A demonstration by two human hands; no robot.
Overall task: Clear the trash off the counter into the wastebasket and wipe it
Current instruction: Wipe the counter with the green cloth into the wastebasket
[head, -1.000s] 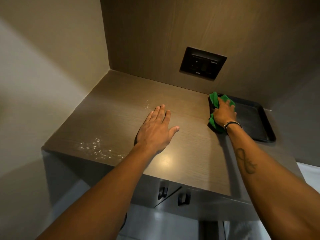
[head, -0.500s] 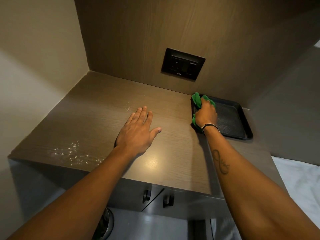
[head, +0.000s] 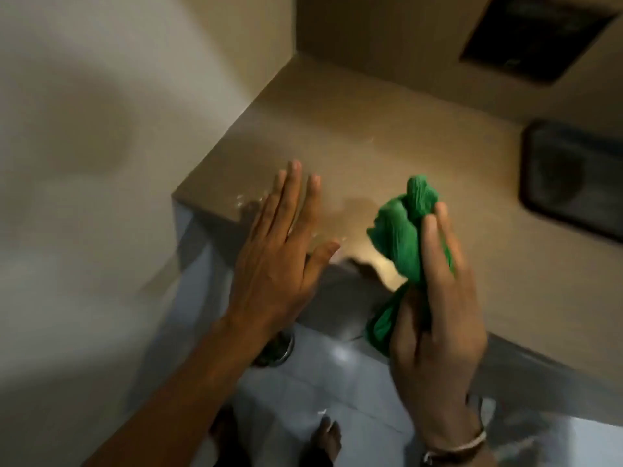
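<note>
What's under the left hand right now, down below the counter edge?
Below the left hand, a round metal rim shows on the pale floor, likely the wastebasket, with dark contents. The wrist covers most of it. White specks lie on the counter by its fingers.

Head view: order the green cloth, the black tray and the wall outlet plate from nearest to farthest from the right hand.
1. Green cloth: bunched in the right hand, at the counter's front edge.
2. Black tray: on the counter, farther back and to the right.
3. Wall outlet plate: on the back wall, top right, blurred.
</note>
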